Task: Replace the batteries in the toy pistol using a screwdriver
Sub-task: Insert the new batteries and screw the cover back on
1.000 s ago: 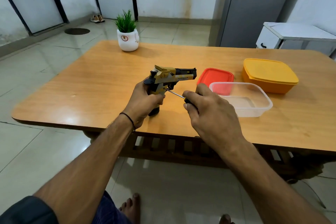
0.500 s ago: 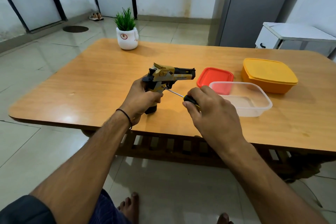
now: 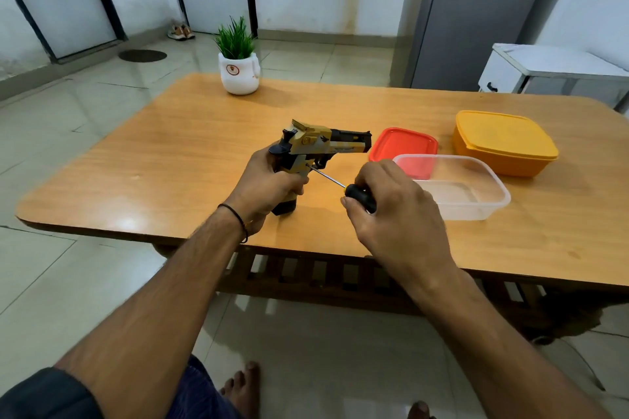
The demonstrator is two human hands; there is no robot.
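Head-worn wide view, facing forward and down, close over table [image 3: 190, 160]

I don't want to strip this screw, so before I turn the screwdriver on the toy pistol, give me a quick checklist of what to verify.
1. Hold: left hand grips toy pistol by its handle: ok.
2. Tool: right hand holds screwdriver by its handle: ok.
3. Contact: tip touches the pistol's side: ok.
4. Seating: tip sits in the screw head: cannot tell.
5. Tray: clear container open beside the right hand, for the screw: ok.
6. Supplies: fresh batteries in sight: not ok.
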